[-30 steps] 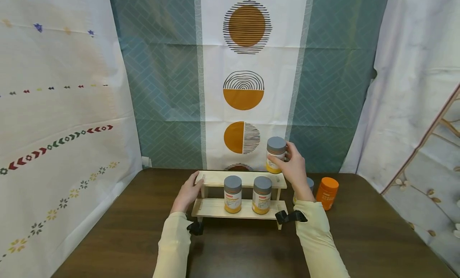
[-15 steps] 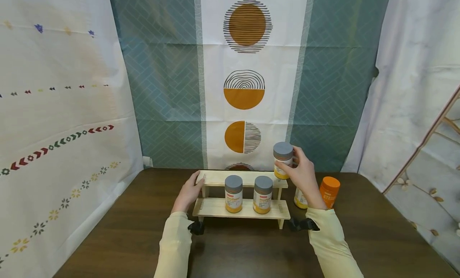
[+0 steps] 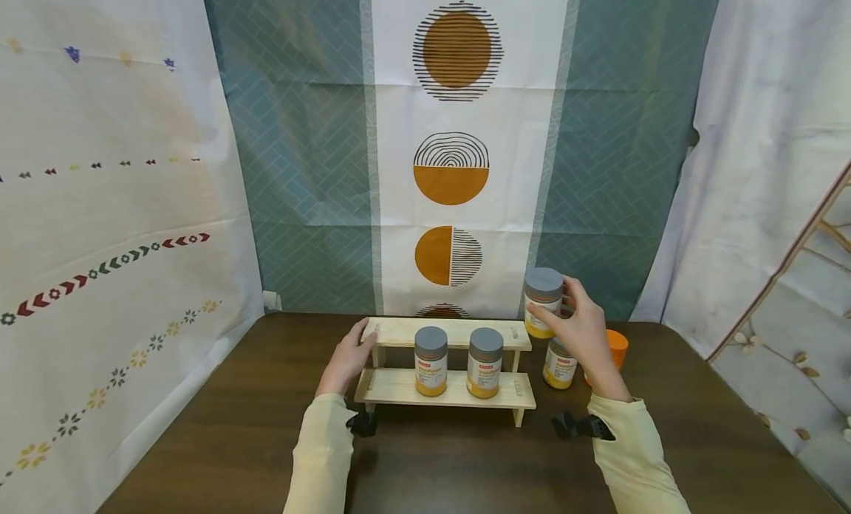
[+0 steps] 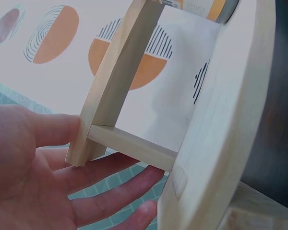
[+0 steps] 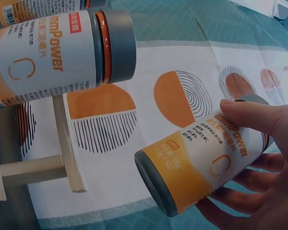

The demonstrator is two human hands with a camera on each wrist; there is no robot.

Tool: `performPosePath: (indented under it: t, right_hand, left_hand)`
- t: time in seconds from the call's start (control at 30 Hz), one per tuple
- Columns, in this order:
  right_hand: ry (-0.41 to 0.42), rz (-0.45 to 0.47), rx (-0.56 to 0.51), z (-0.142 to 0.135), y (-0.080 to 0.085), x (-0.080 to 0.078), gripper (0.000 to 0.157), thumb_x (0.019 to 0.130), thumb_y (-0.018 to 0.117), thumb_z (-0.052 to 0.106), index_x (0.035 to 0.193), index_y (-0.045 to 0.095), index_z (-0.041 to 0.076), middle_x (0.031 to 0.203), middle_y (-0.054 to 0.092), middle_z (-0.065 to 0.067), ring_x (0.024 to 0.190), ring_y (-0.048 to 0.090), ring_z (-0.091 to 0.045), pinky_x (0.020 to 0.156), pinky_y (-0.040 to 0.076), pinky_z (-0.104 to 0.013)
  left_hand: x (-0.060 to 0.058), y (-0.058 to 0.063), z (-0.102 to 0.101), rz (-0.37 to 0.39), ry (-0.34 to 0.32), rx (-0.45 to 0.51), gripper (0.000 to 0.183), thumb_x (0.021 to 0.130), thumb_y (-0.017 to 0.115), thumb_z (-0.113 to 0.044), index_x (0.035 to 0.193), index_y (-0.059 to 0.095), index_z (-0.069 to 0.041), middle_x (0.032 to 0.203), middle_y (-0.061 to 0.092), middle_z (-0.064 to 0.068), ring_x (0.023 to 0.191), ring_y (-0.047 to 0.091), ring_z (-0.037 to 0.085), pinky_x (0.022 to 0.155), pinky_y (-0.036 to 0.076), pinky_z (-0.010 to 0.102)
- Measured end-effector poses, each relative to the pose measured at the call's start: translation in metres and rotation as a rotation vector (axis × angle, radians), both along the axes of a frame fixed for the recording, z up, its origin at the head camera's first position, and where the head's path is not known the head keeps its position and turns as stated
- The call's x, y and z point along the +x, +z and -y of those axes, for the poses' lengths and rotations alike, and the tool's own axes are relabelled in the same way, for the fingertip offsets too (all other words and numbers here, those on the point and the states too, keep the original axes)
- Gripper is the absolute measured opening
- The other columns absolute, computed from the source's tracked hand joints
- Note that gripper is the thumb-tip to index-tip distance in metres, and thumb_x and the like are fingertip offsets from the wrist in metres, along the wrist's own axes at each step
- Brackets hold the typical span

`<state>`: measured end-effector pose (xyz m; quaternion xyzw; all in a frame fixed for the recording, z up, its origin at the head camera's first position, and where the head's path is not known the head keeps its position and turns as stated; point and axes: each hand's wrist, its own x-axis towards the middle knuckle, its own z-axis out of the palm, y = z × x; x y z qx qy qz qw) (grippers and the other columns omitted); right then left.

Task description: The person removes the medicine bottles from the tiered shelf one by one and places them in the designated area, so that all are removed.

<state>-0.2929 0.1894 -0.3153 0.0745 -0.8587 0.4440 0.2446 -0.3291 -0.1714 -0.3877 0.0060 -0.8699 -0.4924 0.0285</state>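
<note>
A grey-capped supplement bottle (image 3: 542, 292) is gripped in my right hand (image 3: 586, 335), raised just off the right end of the two-tier wooden rack (image 3: 392, 385). The right wrist view shows my thumb on the label of that held bottle (image 5: 197, 172), with the fingers around the other side. My left hand (image 3: 347, 360) holds the left end of the rack's upper tier. In the left wrist view, my thumb lies against the upper board (image 4: 113, 81) and my fingers reach behind it. Two matching bottles, a left one (image 3: 431, 377) and a right one (image 3: 484, 377), stand upright on the lower tier.
Another grey-capped bottle (image 3: 559, 366) stands on the dark wooden table (image 3: 452, 462), right of the rack and below the held one. Partly hidden behind my right hand is an orange bottle (image 3: 617, 345). Patterned cloths (image 3: 459, 255) hang along the back and both sides.
My right hand has carried the bottle from over the upper tier to the right and slightly down, uncovering the grey-capped bottle on the table. The left hand and rack have stayed put.
</note>
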Motion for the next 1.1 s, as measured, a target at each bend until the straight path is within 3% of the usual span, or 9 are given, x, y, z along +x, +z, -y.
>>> performPosePath:
  t: [0.37,0.87,0.97,1.1]
  right_hand:
    - [-0.086,-0.038,-0.044,-0.02,-0.021,-0.004,0.066,0.086,0.074,0.029,0.141,0.044,0.008,0.131,0.058,-0.025,0.112,0.062,-0.044,0.088,0.052,-0.058]
    - [-0.116,0.008,-0.034,-0.04,-0.014,-0.001,0.069,0.087,0.072,0.033,0.142,0.042,0.006,0.132,0.056,-0.026,0.114,0.059,-0.043,0.09,0.051,-0.057]
    - [-0.123,-0.008,-0.02,-0.046,-0.013,0.0,0.067,0.086,0.073,0.032,0.141,0.044,0.005,0.13,0.058,-0.025,0.111,0.061,-0.042,0.085,0.053,-0.047]
    - [-0.14,-0.015,-0.015,-0.055,-0.011,0.003,0.068,0.086,0.073,0.033,0.14,0.044,0.004,0.129,0.058,-0.026,0.11,0.061,-0.042,0.076,0.046,-0.019]
  left_hand:
    - [-0.003,-0.003,-0.002,-0.008,0.004,-0.01,0.056,0.105,0.04,-0.028,0.154,0.023,-0.007,0.157,0.028,0.024,0.14,0.033,0.045,0.112,0.03,0.061]
    - [-0.001,-0.001,-0.001,-0.015,0.007,-0.019,0.056,0.105,0.041,-0.026,0.154,0.023,-0.007,0.157,0.027,0.024,0.142,0.03,0.046,0.112,0.029,0.061]
    - [-0.001,0.0,-0.001,-0.02,0.008,-0.025,0.056,0.105,0.041,-0.026,0.154,0.023,-0.006,0.156,0.028,0.025,0.141,0.032,0.046,0.112,0.029,0.061]
    - [0.0,0.0,-0.001,-0.018,0.011,-0.034,0.055,0.105,0.041,-0.026,0.154,0.024,-0.006,0.155,0.029,0.025,0.139,0.035,0.046,0.111,0.031,0.061]
